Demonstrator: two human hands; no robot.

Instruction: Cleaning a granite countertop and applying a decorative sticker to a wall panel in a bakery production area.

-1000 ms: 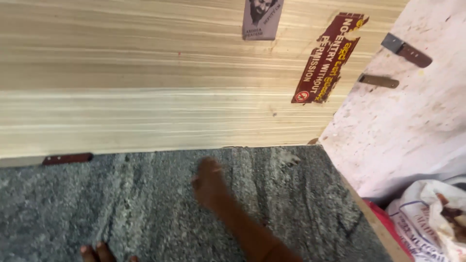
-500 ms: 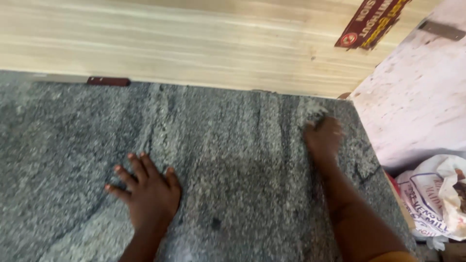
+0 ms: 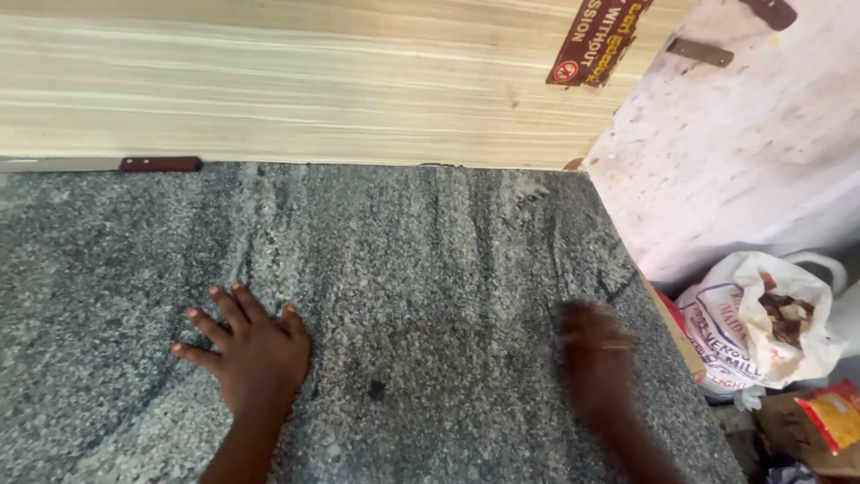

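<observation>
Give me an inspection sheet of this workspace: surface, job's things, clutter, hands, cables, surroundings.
Surface: grey speckled granite slab, one small dark spot between the hands.
Job's things: nothing held; both hands work the bare slab.
Clutter: white plastic bag with brown bits beside the slab's right edge, red-and-yellow packet below it.
Hands: left hand flat on the slab, fingers spread; right hand blurred, over the slab near its right edge, contact unclear.
Cables: nothing seen.
Surroundings: pale wood panel behind the slab with a red sticker; small dark red strip at its base; stained white wall at right.
</observation>
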